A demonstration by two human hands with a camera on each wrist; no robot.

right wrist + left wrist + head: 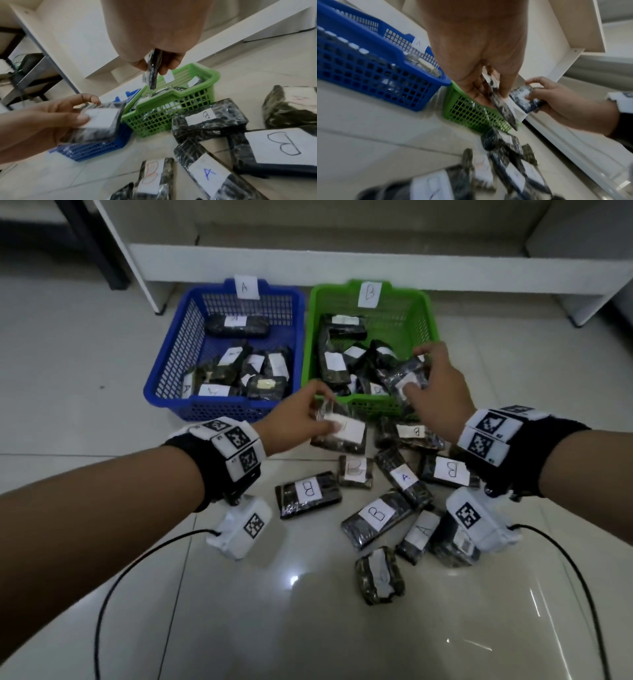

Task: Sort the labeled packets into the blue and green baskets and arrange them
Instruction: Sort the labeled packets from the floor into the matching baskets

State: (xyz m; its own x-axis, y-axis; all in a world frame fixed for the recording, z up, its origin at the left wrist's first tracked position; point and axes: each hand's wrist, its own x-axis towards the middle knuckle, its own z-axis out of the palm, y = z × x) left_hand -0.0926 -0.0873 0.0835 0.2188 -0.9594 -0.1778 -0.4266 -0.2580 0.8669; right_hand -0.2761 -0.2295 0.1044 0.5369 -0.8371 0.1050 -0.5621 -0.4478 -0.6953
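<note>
Glossy floor tiles (pixel 102 344), loose packets scattered. My left hand (pixel 294 419) pinches a packet (pixel 342 431) short of the blue basket (pixel 164 386); my right hand (pixel 442 392) pinches another packet (pixel 406 380) above the green basket (pixel 424 313). I read each label before dropping flat.

Thumbs hide the letters on both held packets (pixel 340 428).
</note>
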